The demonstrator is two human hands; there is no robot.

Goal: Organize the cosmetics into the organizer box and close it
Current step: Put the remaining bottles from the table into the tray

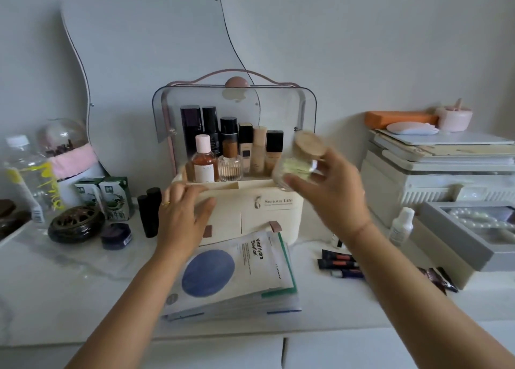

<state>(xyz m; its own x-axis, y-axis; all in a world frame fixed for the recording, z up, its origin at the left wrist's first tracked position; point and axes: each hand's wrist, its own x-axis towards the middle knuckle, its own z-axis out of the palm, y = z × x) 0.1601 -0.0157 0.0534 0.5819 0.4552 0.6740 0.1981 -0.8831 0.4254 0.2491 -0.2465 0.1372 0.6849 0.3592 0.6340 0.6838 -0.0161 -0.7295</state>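
Observation:
A cream organizer box (pixel 267 215) stands mid-table with its clear lid (pixel 234 109) swung up. Several bottles (pixel 231 151) stand upright in its top compartment. My right hand (pixel 331 193) holds a clear glass jar with a wooden lid (pixel 302 159), tilted, just above the box's right front corner. My left hand (pixel 181 215) rests with fingers spread on the box's left front edge. A stack of face mask sachets (pixel 234 274) lies in front of the box. Small dark tubes (pixel 338 262) lie to the right, two black tubes (pixel 149 212) stand at the left.
At left are a dark incense burner (pixel 75 223), a purple pot (pixel 115 234), green cartons (pixel 111 198) and a water bottle (pixel 25 173). A wavy mirror (pixel 145 48) leans behind. At right sit a grey jewellery box (pixel 457 243), a small white bottle (pixel 401 225) and stacked books (pixel 446 151).

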